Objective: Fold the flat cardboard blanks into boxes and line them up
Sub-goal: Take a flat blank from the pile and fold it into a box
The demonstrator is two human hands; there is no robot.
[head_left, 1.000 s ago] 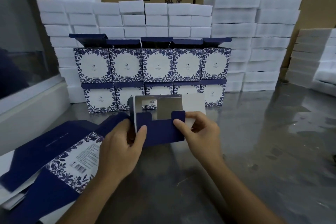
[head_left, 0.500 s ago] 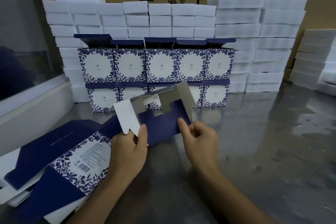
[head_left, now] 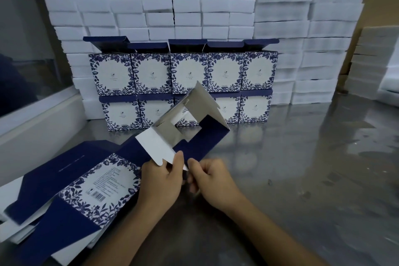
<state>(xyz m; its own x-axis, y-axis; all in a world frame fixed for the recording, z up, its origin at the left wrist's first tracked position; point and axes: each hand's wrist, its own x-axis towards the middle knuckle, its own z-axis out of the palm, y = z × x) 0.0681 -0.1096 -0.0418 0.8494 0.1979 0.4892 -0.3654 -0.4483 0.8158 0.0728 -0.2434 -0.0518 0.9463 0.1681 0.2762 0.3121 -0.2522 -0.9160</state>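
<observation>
- Swung since half a second ago: blank [head_left: 190,134] now tilted up to the right, far corner raised over the stacked boxes [head_left: 183,84], both hands drawn close together at its near corner
- Left hand [head_left: 162,179] pinching the white flap, thumb on top, other fingers curled beneath
- Right hand [head_left: 212,181] just beside it, fingers curled at the same corner; cannot tell whether card is really pinched there
- Held above the table [head_left: 302,168], stretching up and away from the fingertips, half opened
- Looks light and thin, stiff along panels, soft at creases, easily dented; best taken at flap edges close to a fold
- Flat blanks [head_left: 71,192] piled left of the left wrist
</observation>
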